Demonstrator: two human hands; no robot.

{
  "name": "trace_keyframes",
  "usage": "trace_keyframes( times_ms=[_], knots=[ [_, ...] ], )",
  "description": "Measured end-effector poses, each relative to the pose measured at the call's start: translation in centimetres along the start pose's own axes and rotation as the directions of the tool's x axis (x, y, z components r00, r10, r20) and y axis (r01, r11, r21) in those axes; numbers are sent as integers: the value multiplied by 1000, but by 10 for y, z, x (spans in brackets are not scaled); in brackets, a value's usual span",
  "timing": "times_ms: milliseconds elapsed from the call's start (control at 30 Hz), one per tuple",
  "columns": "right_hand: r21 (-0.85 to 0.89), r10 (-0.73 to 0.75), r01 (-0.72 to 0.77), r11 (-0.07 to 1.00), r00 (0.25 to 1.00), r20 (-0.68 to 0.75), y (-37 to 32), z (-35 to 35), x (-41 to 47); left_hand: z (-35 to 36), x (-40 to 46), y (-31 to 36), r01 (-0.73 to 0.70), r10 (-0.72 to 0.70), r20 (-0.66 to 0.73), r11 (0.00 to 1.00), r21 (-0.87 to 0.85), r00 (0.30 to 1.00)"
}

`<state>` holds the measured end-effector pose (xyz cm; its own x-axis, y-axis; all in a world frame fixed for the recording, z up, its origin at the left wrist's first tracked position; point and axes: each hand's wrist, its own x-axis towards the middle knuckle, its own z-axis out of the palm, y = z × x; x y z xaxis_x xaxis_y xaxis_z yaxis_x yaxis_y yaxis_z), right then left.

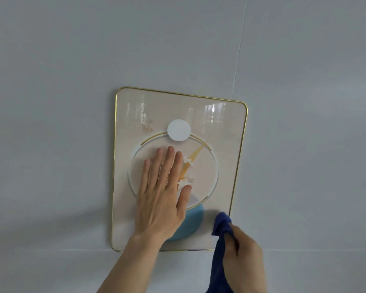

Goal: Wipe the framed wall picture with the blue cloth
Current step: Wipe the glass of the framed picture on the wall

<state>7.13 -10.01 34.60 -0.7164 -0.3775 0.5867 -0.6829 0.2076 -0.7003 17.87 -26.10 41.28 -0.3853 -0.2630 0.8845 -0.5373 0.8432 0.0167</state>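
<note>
A framed wall picture (pixel 226 132) with a thin gold rim hangs on the wall; it shows a white disc, a gold ring, a leaf and a blue shape on cream. Brownish smudges mark its upper left area. My left hand (pixel 163 197) lies flat on the glass, fingers spread, over the ring's left half. My right hand (pixel 244 252) grips a dark blue cloth (pixel 221 225). The cloth's bunched top touches the picture's lower right corner, and the rest hangs down past the frame's bottom edge.
A pale grey tiled wall (pixel 61 102) surrounds the picture, with a vertical joint (pixel 239 49) above its right side and a horizontal joint near its bottom edge.
</note>
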Motion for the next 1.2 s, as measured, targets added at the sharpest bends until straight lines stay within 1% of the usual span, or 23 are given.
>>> trace_keyframes(
  times_ms=[33, 67, 133, 200, 267, 300, 367, 433, 533, 633, 733, 867, 1000, 1200],
  knots=[
    [100, 71, -74, 992, 997, 31, -17, -8, 3, -3, -4, -5, 17, -17, -7, 1000, 1, 1000],
    [180, 104, -111, 977, 993, 50, -34, -15, 7, -6, -8, -11, 42, -42, -18, 999, 7, 999],
    [287, 107, -111, 951, 994, 28, -71, -27, 18, -15, -12, -24, 106, -105, -51, 994, 15, 993],
    [343, 38, -22, 939, 999, -39, -105, -29, 29, -24, -13, -41, 160, -158, -89, 987, 14, 983],
    [340, -104, 148, 929, 984, -143, -137, -27, 40, -33, -10, -60, 192, -188, -118, 981, 21, 975],
    [326, -194, 253, 911, 960, -203, -152, -24, 45, -37, -6, -70, 202, -197, -136, 979, 23, 971],
    [265, -365, 448, 854, 878, -311, -178, -14, 56, -44, 5, -93, 226, -218, -184, 974, 24, 958],
    [169, -495, 583, 794, 783, -377, -198, 0, 70, -49, 18, -116, 234, -218, -208, 971, 55, 954],
    [19, -618, 678, 735, 681, -393, -213, 29, 94, -50, 32, -148, 210, -181, -206, 969, 131, 962],
    [-126, -689, 706, 697, 611, -391, -216, 55, 112, -42, 37, -173, 217, -181, -205, 960, 175, 962],
    [-219, -723, 701, 678, 586, -366, -221, 75, 124, -32, 37, -188, 202, -162, -196, 958, 201, 967],
    [-331, -786, 712, 619, 552, -279, -216, 97, 132, -24, 37, -196, 185, -136, -230, 961, 205, 964],
    [-450, -803, 669, 591, 545, -243, -212, 105, 129, -20, 37, -197, 178, -124, -260, 965, 192, 958],
    [-453, -820, 689, 566, 523, -231, -205, 113, 124, -21, 37, -197, 177, -125, -261, 966, 187, 957]
  ],
)
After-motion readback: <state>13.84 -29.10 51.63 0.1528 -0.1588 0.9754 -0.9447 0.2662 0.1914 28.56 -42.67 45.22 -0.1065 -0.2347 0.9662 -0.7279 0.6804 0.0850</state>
